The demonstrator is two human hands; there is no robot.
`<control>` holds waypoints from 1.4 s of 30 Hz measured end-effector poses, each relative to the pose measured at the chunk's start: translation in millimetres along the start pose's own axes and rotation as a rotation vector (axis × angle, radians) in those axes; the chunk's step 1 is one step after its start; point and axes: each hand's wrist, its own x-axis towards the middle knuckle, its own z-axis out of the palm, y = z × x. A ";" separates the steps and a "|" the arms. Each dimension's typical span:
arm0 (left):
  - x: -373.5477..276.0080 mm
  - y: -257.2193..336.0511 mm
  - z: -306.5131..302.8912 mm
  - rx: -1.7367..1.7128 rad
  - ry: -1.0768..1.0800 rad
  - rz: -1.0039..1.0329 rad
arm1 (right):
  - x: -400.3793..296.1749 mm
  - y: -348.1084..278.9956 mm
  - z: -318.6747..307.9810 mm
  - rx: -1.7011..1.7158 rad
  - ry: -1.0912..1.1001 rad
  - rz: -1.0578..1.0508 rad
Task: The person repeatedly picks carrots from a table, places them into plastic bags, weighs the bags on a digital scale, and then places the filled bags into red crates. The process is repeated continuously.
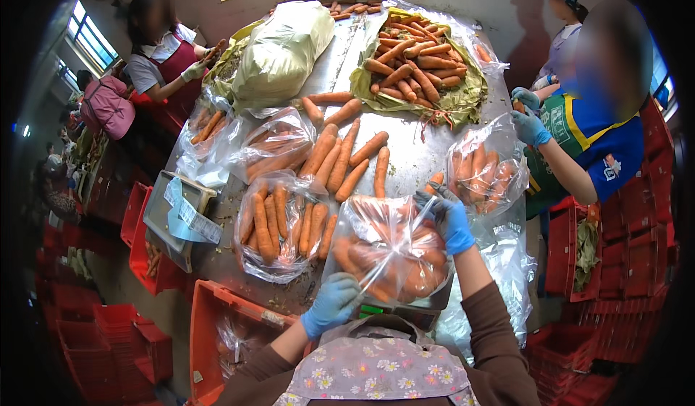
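Observation:
A clear plastic bag full of carrots [412,259] sits on a digital scale [404,316] with a lit green display, close to my body. My left hand [332,301], in a blue glove, pinches one twisted strand of the bag's plastic at its near left. On the far right side, my right hand [449,218], also gloved in blue, grips the opposite strand. Between the hands the plastic is drawn tight across the bag's top. A loose carrot [434,182] lies just beyond my right fingers; part of the scale is hidden under the bag.
Another filled carrot bag [285,226] lies left on the metal table [412,134]. Loose carrots [342,159] and a carrot heap [418,61] lie beyond. An orange crate [203,324] stands left of me; flat plastic bags [488,292] lie right. Co-workers [597,129] stand alongside.

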 end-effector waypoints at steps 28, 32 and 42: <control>39.1 14.2 6.3 -0.660 -0.135 -0.289 | -40.6 7.6 28.1 -1.469 0.118 -0.670; 24.2 2.8 -10.7 -0.735 -0.077 -0.691 | -34.7 -21.3 -16.0 -1.462 0.166 -0.488; 69.2 65.5 29.9 -0.487 0.094 -0.229 | -111.6 40.8 50.8 -1.681 -0.267 -0.880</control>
